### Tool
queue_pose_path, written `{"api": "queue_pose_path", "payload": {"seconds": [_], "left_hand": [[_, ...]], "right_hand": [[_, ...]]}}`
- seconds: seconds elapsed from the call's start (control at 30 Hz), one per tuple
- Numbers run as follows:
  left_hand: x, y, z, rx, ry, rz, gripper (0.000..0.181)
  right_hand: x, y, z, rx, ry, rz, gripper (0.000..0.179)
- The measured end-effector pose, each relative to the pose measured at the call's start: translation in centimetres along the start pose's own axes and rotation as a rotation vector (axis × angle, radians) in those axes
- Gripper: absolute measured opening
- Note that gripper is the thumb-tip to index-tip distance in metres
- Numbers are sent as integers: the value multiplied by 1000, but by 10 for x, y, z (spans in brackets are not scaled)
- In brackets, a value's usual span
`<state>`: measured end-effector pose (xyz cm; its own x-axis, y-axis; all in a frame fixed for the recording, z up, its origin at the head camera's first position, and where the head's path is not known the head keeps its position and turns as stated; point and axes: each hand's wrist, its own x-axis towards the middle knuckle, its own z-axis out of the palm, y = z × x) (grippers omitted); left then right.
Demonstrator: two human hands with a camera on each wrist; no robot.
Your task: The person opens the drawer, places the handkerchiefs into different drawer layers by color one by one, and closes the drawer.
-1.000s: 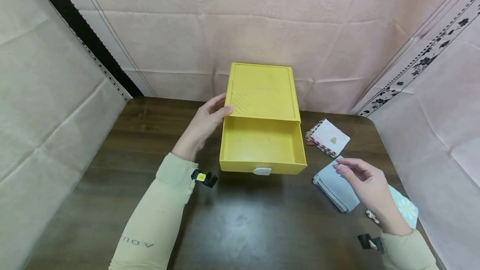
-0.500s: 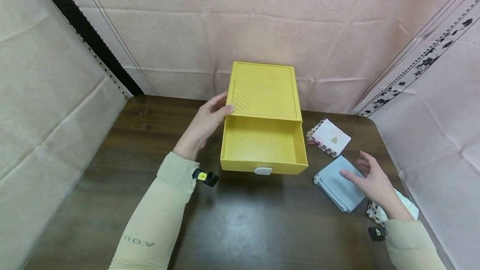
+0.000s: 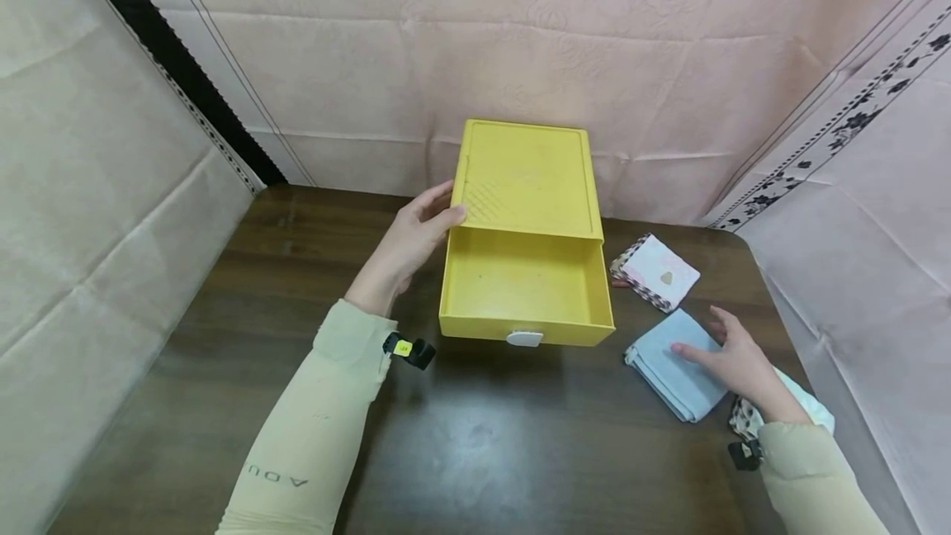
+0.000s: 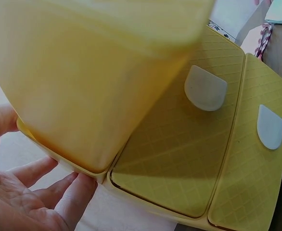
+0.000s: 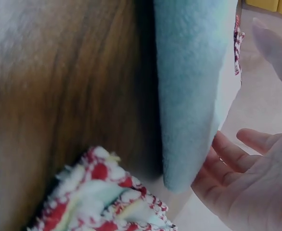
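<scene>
A yellow drawer cabinet (image 3: pixel 527 176) stands on the table with its top drawer (image 3: pixel 523 283) pulled out and bare inside. My left hand (image 3: pixel 412 242) holds the cabinet's left side, thumb over the top edge and fingers along the wall. In the left wrist view, two lower drawers with white handles (image 4: pixel 206 89) are closed. To the right lies a folded light blue towel (image 3: pixel 672 366). My right hand (image 3: pixel 739 362) is over the towel's right edge, thumb and fingers spread apart. The right wrist view shows its fingertips (image 5: pixel 218 159) at the towel's edge.
A folded white cloth (image 3: pixel 664 267) with checkered trim lies behind the blue towel. A pale cloth (image 3: pixel 813 411) with patterned trim is partly hidden under the right forearm. Fabric walls (image 3: pixel 520 64) enclose the dark wooden table (image 3: pixel 297 403).
My right hand has gone from closed-together fingers above the blue towel to spread fingers at its right edge. The left hand and cabinet stay in place; the view shifts slightly.
</scene>
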<state>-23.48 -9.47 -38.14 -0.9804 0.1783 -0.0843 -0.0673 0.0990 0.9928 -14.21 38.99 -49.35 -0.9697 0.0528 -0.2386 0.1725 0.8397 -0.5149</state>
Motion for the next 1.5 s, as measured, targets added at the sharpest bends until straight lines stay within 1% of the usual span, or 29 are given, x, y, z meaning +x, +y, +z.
{"api": "queue_pose_path", "payload": {"seconds": [0.17, 0.37, 0.53, 0.63, 0.9, 1.13, 1.33, 1.5], "left_hand": [[0, 1, 0, 4, -1, 0, 57], [-1, -1, 0, 5, 5, -3, 57], [1, -2, -1, 8, 3, 5, 56], [1, -1, -2, 3, -3, 0, 57], [2, 2, -1, 12, -5, -22, 59], [3, -1, 0, -10, -7, -6, 57], [1, -1, -1, -3, -4, 13, 57], [0, 0, -1, 1, -5, 4, 58]], "right_hand": [[1, 1, 3, -30, -28, -3, 117], [0, -1, 5, -60, -24, -3, 116], [0, -2, 7, -62, -30, 9, 114], [-1, -3, 8, -61, -30, 10, 111], [-2, -5, 9, -72, -24, 65, 113], [-6, -7, 8, -81, -25, 82, 111], [-9, -9, 4, -74, -40, 93, 104], [-14, -12, -4, -12, -85, 110, 91]]}}
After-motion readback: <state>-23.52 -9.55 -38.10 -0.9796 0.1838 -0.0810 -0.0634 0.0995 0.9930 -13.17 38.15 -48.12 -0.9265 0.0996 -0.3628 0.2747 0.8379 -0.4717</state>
